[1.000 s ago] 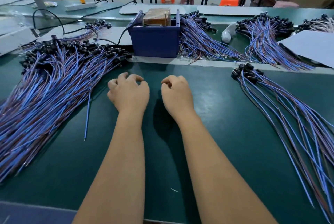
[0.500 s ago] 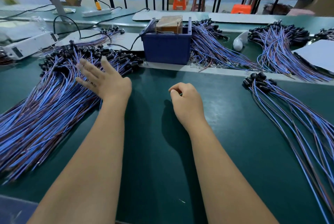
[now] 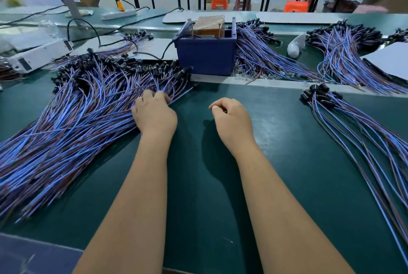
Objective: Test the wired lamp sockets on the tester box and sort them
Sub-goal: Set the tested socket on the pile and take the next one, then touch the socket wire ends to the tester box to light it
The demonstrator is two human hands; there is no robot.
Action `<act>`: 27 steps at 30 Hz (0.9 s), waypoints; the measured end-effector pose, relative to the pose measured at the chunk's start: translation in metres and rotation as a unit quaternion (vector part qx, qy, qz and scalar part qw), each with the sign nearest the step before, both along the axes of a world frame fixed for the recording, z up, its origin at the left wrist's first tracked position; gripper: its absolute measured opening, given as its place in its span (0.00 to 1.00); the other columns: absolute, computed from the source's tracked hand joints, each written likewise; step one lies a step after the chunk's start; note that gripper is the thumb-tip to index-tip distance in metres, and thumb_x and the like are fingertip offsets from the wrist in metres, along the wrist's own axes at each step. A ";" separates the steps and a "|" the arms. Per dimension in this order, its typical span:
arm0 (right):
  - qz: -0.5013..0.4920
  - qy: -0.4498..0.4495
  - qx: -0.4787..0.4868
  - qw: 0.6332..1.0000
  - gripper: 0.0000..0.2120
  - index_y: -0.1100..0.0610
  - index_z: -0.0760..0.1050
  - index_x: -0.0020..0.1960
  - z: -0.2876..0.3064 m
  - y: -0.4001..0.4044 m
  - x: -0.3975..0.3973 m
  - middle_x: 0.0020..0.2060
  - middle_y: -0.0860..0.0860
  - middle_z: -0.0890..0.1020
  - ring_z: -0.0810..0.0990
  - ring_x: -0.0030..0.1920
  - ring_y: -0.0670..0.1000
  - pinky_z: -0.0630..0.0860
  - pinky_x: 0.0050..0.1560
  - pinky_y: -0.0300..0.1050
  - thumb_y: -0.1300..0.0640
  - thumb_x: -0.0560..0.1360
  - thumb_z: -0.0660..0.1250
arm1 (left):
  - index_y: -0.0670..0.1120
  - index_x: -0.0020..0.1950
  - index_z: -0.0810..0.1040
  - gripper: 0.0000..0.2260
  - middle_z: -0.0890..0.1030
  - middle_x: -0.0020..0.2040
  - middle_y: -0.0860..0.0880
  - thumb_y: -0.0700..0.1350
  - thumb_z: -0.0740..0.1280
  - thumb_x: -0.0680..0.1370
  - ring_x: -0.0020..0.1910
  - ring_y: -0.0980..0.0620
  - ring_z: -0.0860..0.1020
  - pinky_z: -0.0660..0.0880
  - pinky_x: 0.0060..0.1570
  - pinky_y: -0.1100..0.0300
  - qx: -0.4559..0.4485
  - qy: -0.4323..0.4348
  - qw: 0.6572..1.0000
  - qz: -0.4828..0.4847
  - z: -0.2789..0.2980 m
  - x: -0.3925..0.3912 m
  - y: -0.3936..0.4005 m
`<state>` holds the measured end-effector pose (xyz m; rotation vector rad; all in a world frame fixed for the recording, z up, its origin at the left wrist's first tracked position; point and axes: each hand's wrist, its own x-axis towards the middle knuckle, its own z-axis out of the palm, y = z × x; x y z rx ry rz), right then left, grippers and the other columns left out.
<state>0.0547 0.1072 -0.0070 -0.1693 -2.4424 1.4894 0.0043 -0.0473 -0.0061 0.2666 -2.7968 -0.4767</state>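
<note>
On the big pile of wired sockets (image 3: 72,123), the left hand (image 3: 154,114) curls its grip round wires; the right hand (image 3: 231,119) is fisted, empty.

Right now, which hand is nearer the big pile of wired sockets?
Left. The left hand rests on the pile, fingers curled into its wires; the right hand sits apart on bare mat, holding nothing.

The left hand (image 3: 154,114) grips wires in the big socket pile (image 3: 72,119); the right hand (image 3: 231,121) rests curled, holding nothing.
</note>
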 end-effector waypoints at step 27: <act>0.004 -0.002 -0.033 0.999 0.09 0.53 0.78 0.46 0.004 0.000 0.002 0.43 0.51 0.78 0.73 0.42 0.49 0.66 0.41 0.42 0.58 0.78 0.59 | 0.43 0.64 0.77 0.15 0.73 0.62 0.41 0.39 0.58 0.80 0.57 0.40 0.73 0.65 0.44 0.54 0.062 0.019 0.997 -0.042 0.002 0.005 0.038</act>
